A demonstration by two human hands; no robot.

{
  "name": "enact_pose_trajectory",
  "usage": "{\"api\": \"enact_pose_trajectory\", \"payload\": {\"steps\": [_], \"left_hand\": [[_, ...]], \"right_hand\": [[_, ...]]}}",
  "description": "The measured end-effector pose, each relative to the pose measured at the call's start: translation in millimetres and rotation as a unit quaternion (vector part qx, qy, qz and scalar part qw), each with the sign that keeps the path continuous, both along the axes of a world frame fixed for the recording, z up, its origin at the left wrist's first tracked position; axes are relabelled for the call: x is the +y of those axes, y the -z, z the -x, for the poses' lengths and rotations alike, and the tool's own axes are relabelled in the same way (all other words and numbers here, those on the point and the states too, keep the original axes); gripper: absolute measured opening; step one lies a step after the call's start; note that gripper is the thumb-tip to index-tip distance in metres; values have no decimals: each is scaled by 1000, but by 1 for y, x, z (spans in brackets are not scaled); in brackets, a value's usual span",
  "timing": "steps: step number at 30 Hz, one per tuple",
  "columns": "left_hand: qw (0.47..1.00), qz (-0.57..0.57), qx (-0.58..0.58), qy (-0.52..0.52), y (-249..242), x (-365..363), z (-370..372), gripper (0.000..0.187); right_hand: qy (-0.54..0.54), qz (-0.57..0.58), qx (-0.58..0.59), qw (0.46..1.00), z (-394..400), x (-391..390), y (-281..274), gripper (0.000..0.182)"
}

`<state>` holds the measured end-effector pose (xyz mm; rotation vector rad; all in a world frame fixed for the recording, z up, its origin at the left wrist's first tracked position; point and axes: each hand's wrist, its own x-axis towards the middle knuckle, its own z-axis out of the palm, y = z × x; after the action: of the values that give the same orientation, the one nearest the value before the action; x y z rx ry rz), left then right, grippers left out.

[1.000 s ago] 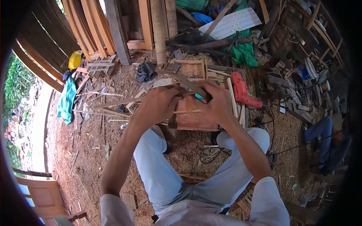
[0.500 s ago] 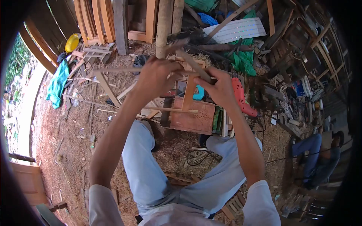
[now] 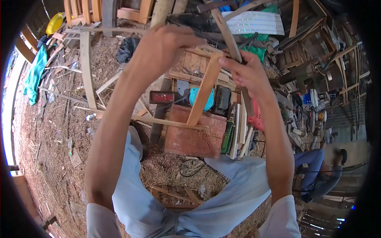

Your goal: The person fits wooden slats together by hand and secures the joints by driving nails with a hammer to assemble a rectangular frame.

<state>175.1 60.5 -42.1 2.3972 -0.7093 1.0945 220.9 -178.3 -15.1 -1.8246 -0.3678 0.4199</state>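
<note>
My left hand (image 3: 168,44) is closed at the upper corner of a thin wooden frame (image 3: 88,71), its fingers reaching along the top strip; what they pinch is hard to make out. With my right hand (image 3: 248,73) I grip a dark wooden stick (image 3: 227,35) that slants up past the frame's right end piece (image 3: 204,90). The thumb touches the top of that end piece. Under the frame's lower right corner lies a reddish wooden block (image 3: 194,139). A turquoise round object (image 3: 201,99) is partly hidden behind the end piece.
A red power tool (image 3: 257,115) lies beside my right forearm. Near the block are a green box (image 3: 228,137) and a red tray (image 3: 162,97). Teal cloth (image 3: 35,77) and a yellow helmet-like object (image 3: 54,23) are at left. Another person (image 3: 323,172) sits at right.
The view has shifted. The frame has come nearer and its left end has swung outward. My right hand has moved right, and the stick now stands steeper.
</note>
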Motion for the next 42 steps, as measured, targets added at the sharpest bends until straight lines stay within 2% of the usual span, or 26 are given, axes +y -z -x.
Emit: {"api": "enact_pose_trajectory", "payload": {"steps": [5,7,8,11,14,21,23,25,30,37,42], "left_hand": [[999,11,38,10,11,5,-12,31],[996,55,51,50,1,3,-9,21],[992,39,122,1,-10,-2,2,30],[986,61,153,5,-6,-1,-7,27],[993,46,112,12,-5,-3,-8,26],[993,40,113,12,-8,-3,-9,26],[981,101,166,19,-9,-2,-10,26],[981,102,161,25,-14,-4,-4,26],[979,106,172,35,-14,-4,-8,27],[973,98,209,0,-15,-7,-9,25],[979,70,192,-8,-16,-7,-3,23]], "right_hand": [[0,20,3,1000,-8,1,3,29],[4,37,-17,999,-8,4,7,31],[3,37,-31,999,-10,4,8,33],[3,52,-52,997,-10,0,5,39],[2,62,-52,997,-10,0,4,43],[-4,91,-63,994,-11,-2,-2,33],[-15,87,-67,994,-11,-3,-3,31],[-31,93,-76,992,-10,-3,-4,22],[-31,118,-87,989,-11,-6,-6,24],[-30,141,-109,984,-14,-8,-2,26],[-19,116,-111,987,-7,-3,-1,26]]}}
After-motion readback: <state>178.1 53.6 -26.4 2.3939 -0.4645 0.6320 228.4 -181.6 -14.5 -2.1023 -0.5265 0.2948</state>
